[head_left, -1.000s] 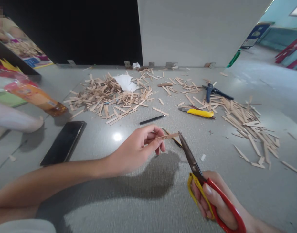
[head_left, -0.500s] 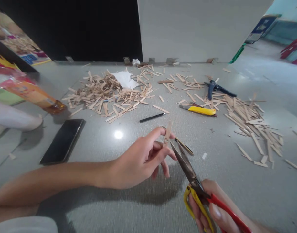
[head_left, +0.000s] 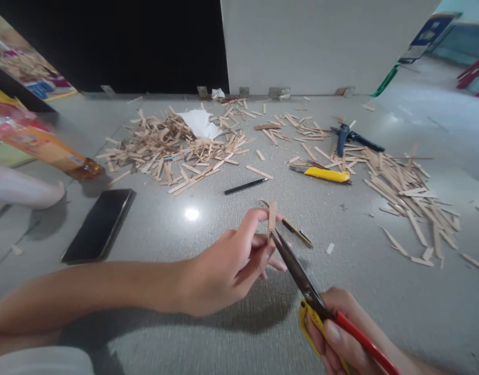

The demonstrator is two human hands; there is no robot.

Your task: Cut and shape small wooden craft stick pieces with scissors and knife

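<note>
Pale wood, a thin flat strip, stands nearly upright in the person's left hand, pinched low by the thumb, the index finger bent against its side. From where I stand, the right hand is wrapped round the scissors with dark steel blades and one yellow and one red handle, the tips brought to the strip's lower end, right beside the left thumb. Whether metal actually meets wood I can't tell.

That closeness is what I would watch. A better pinch would leave more bare wood between thumb and blades, with the left fingers tucked back behind the cutting line. Such slim wood could split along its grain, so I'd set it deeper between the blades, square to them, and squeeze slowly; the tips alone give poor leverage and may let the strip twist. Resting the left wrist on the grey textured floor would probably steady things.

Just past the fingertips lies a slim gold-and-black tool, near enough to be knocked, so I'd slide it away, towards the cutter with a yellow plastic handle. Loose wooden strips lie heaped well apart on the right.
</note>
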